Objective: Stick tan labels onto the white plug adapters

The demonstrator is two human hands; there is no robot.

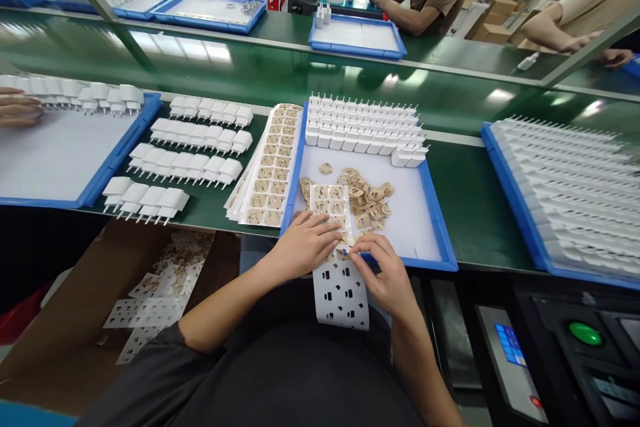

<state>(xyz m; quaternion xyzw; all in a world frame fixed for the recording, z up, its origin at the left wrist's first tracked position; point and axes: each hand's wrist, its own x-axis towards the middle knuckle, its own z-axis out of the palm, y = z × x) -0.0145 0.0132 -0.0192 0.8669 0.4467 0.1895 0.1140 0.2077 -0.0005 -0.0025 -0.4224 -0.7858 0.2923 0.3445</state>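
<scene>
A white sticker sheet (340,293) hangs over the near edge of a blue-rimmed tray (443,230). Its upper part carries tan die-cut stickers; the lower part shows only rows of dark cut-outs. My left hand (307,245) lies palm down on the sheet, fingers stretched out. At the sheet's right edge, my right hand (384,275) pinches with thumb and forefinger; whether a loose sticker is also between them is hard to see. A heap of loose tan stickers (367,197) lies beside the sheet. White plug adapters (363,123) stand in rows at the tray's back, pins up.
Left of the tray are a stack of sticker sheets (273,167) and rows of adapters (185,163). A cardboard box (60,320) below holds used sheets. Another adapter tray (530,213) stands right. A co-worker's hand (17,107) is far left; people sit across the line.
</scene>
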